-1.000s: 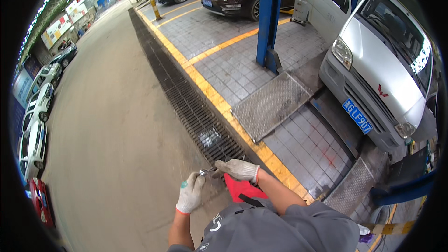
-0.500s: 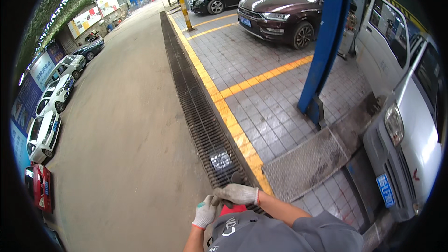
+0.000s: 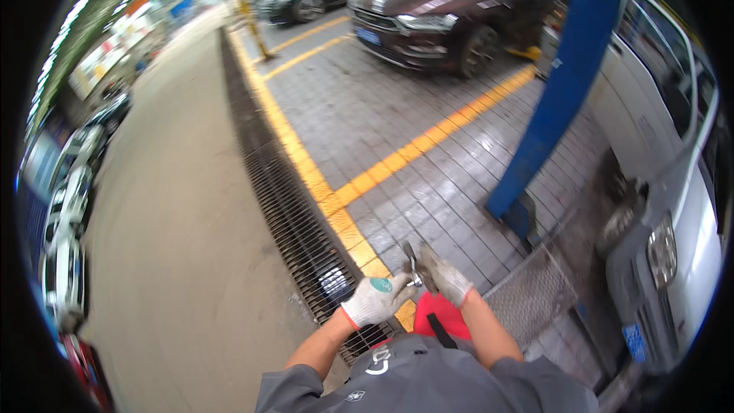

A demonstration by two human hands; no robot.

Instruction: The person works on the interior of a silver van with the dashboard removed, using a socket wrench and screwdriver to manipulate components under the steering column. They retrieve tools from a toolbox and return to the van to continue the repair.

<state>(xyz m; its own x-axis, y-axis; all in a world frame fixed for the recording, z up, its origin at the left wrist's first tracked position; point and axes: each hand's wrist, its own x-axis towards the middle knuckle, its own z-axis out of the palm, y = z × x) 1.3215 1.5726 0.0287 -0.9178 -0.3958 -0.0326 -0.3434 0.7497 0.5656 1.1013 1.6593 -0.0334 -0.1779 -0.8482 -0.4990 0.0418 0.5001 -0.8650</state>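
Note:
Both my hands wear pale knitted gloves and meet in front of my waist. Between them, what looks like a ratchet wrench (image 3: 411, 257) stands tilted, its dark handle up and a shiny metal end low. My left hand (image 3: 378, 300), with a green patch on the glove's back, is closed with its fingertips at the metal end. My right hand (image 3: 446, 275) is closed against the handle from the other side; its darkened fingers partly hide the tool. Just below the hands shows a red piece of fabric (image 3: 442, 317) with a black strap, against my grey shirt.
A floor grate (image 3: 287, 222) and a yellow line (image 3: 294, 160) run ahead. To the right stand a blue lift post (image 3: 554, 99) and a silver van (image 3: 646, 260) with its door open. A dark red car (image 3: 428, 19) is parked ahead; several cars line the left side.
The view has swung right and blurred. My hands have risen from my waist and moved right and away from me; the tool between them now shows more clearly, as does the red fabric.

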